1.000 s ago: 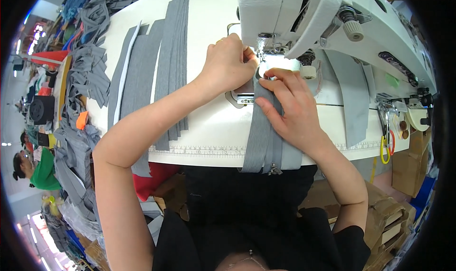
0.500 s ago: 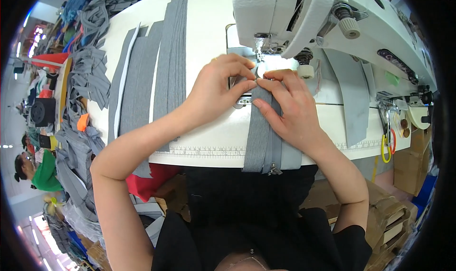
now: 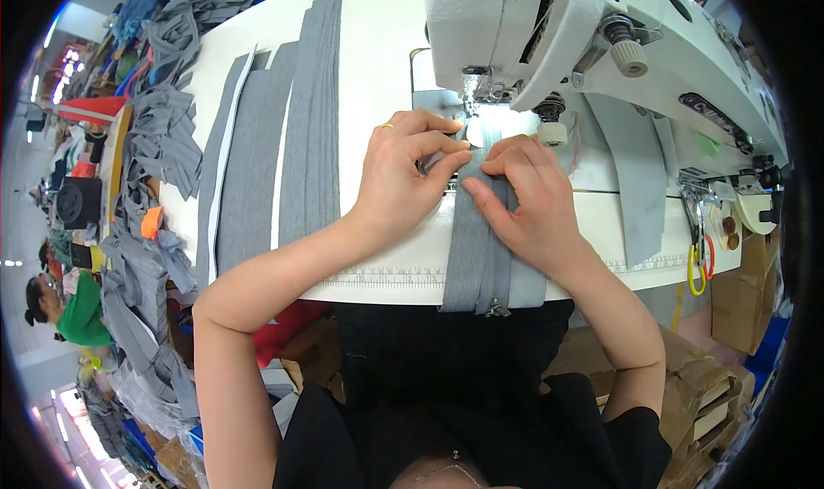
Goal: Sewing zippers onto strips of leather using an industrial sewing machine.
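A grey fabric strip (image 3: 469, 257) with a zipper (image 3: 500, 270) along it runs from the sewing machine's (image 3: 489, 26) presser foot (image 3: 471, 105) to the table's front edge. At its near end hangs a metal zipper slider (image 3: 498, 308). My left hand (image 3: 410, 165) pinches the strip's left edge just in front of the foot, thumb against fingertips. On the other side, my right hand (image 3: 534, 193) grips the strip near the zipper, its fingers bent and its thumb on the cloth. The fingers partly cover the cloth by the needle.
Stacked grey fabric strips (image 3: 313, 120) lie on the white table (image 3: 378, 51) at left. At right are a grey panel (image 3: 631, 180) and yellow-and-red-handled scissors (image 3: 697, 266). Cardboard boxes (image 3: 687, 395) stand below right. Another person (image 3: 81, 309) sits far left beside heaped cloth.
Both hands have shifted slightly toward me along the strip, and my right fingers are more bent. My left elbow has moved inward. Brightly lit cloth now shows beyond my fingers near the foot.
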A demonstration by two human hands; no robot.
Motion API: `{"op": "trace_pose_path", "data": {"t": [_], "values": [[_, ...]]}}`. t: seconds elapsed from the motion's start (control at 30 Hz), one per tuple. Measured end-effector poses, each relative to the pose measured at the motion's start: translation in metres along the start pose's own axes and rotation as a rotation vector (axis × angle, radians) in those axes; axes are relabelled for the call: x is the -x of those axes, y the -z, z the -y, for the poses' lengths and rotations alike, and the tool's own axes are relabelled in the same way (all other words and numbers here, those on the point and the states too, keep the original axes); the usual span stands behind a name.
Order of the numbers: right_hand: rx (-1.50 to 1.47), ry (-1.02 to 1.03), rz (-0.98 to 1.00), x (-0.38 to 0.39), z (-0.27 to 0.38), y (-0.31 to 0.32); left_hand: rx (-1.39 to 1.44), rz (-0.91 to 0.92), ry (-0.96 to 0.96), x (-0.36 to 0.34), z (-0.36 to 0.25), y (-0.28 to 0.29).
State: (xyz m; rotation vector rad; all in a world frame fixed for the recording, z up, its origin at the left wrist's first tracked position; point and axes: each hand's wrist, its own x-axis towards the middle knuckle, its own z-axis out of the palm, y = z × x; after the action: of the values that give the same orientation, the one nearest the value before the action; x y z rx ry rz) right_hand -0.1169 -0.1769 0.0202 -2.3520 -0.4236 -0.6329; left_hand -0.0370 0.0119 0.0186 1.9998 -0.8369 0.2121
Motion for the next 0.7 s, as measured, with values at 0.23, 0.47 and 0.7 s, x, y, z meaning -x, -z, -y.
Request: {"op": "trace_pose_path", "data": {"t": [0.23,0.47,0.7], "values": [[-0.019,-0.015,-0.042,-0.001,0.001,-0.001,-0.045,-0.004,-0.003,0.002,0.000,0.000],[-0.021,0.004,-0.071,-0.002,0.001,-0.001,0.032,0.045,0.041,0.005,0.003,0.002],[-0.005,-0.005,-0.079,-0.001,0.001,-0.001,-0.002,0.113,-0.041,0.008,0.004,0.010]]}}
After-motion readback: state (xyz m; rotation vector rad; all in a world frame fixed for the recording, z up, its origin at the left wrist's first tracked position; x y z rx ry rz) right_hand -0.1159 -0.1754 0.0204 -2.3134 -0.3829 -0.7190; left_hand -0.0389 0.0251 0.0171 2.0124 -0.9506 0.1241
